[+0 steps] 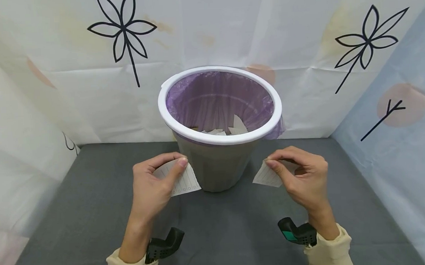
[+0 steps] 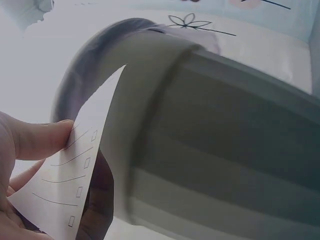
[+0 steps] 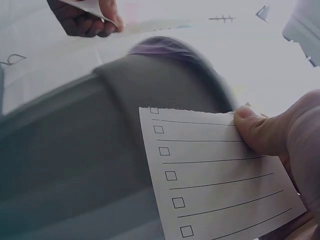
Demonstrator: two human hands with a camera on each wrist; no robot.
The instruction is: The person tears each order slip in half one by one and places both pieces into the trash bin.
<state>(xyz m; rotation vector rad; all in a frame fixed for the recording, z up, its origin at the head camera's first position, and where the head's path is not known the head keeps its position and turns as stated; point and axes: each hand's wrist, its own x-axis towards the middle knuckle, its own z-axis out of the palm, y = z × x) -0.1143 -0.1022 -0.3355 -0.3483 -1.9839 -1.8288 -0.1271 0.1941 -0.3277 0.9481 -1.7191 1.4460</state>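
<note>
My left hand (image 1: 152,186) pinches a torn piece of lined paper (image 1: 187,181) between thumb and fingers, in front of the bin's left side. Small checkboxes run along one edge of it, plain in the left wrist view. On the other side, my right hand (image 1: 303,174) pinches a second torn paper piece (image 1: 268,176); the right wrist view shows its ragged upper edge, ruled lines and checkboxes. Between and beyond the hands stands a grey trash bin (image 1: 217,168) with a white rim (image 1: 163,107) and a purple liner (image 1: 210,93). White paper scraps (image 1: 238,125) lie inside it.
The bin stands on a dark grey tabletop (image 1: 224,231). White cloth (image 1: 212,37) with black leaf drawings hangs close behind it. Cloth also closes off the left side, and a pale blue cloth (image 1: 405,147) the right. Black devices (image 1: 165,243) sit on both wrists.
</note>
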